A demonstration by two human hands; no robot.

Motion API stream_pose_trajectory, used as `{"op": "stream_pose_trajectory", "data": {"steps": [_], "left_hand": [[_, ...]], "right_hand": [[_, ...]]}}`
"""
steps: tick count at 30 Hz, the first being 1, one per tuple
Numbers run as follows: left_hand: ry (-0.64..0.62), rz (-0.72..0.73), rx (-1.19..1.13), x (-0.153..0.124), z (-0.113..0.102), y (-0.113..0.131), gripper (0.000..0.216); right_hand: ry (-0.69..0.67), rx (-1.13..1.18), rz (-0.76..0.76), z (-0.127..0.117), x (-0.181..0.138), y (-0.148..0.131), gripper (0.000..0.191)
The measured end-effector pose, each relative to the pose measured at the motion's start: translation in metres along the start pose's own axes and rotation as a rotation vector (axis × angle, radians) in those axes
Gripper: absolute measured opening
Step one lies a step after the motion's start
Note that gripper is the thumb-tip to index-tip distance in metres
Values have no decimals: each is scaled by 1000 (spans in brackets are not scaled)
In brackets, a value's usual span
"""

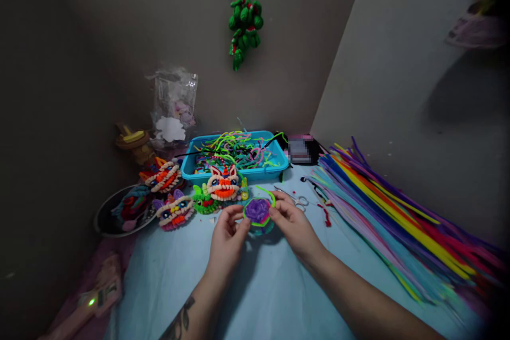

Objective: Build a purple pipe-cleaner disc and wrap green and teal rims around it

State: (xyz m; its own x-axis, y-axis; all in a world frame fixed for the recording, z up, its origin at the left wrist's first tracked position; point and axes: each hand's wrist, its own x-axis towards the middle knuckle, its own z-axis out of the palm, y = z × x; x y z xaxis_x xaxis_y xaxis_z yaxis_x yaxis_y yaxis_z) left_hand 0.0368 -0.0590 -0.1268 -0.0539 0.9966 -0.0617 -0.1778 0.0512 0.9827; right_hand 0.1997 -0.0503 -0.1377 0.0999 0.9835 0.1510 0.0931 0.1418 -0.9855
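Between my two hands is a round pipe-cleaner piece [258,210], purple in the middle with a yellow-green rim and some teal below. My left hand [229,234] pinches its left edge between thumb and fingers. At the right edge my right hand [292,220] grips it, where a loose yellow-green pipe-cleaner end sticks up and curves. The fingers partly cover the rim. Scissors [298,200] lie on the table just beyond my right hand. Past my left hand stand an orange and cream lion-head figure [223,185] and a green figure [205,199].
A blue tray [235,175] of pipe-cleaner scraps stands at the back. Long coloured pipe cleaners [398,212] spread along the right. More lion heads [175,211] and a dark bowl [105,226] sit left. A green ornament [245,21] hangs on the wall.
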Motion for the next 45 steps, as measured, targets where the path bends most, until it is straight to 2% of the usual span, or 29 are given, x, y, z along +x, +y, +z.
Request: {"op": "stream_pose_trajectory", "data": {"steps": [2,4,7,10,12,14,16,18,19,21,23,28,37,41,45], "left_hand": [[116,186,220,-2,-2,-1,29],[145,376,410,-4,-4,0,27],[-26,522,509,-7,-5,-1,35],[-241,431,458,-8,-4,-4,50],[-294,332,394,-9,-3,-7,58],[-249,263,321,-8,-2,-7,61],[-164,220,242,-7,-1,-6,59],[-98,190,154,-5,0,-3,55],[-87,179,117,-5,1,-2,53],[-102,161,68,-3,1,-2,50],[-132,154,49,-2,0,-3,48],[-203,131,-3,0,-2,-8,53],[-202,42,-33,-3,1,-3,48],[-224,81,38,-3,0,-4,50],[-233,268,265,-4,-2,-7,44]], "right_hand": [[37,-22,-9,1,-1,-1,37],[46,-58,-32,2,-2,-3,34],[-24,-123,-75,2,-6,-8,26],[-93,-181,-104,2,-9,-12,20],[-98,-196,-130,3,-11,-13,18],[-61,-155,-151,4,-13,-11,11],[-20,-90,-144,5,-14,-9,29],[-54,-54,-101,6,-15,-9,39],[-108,-61,-81,6,-15,-10,34],[-227,-106,-68,7,-15,-13,16],[-283,-153,-87,7,-14,-16,15],[-252,-149,-116,7,-14,-20,19],[-227,-162,-155,5,-15,-22,21],[-194,-191,-146,5,-14,-21,21],[-168,-188,-185,7,-15,-20,18]]}}
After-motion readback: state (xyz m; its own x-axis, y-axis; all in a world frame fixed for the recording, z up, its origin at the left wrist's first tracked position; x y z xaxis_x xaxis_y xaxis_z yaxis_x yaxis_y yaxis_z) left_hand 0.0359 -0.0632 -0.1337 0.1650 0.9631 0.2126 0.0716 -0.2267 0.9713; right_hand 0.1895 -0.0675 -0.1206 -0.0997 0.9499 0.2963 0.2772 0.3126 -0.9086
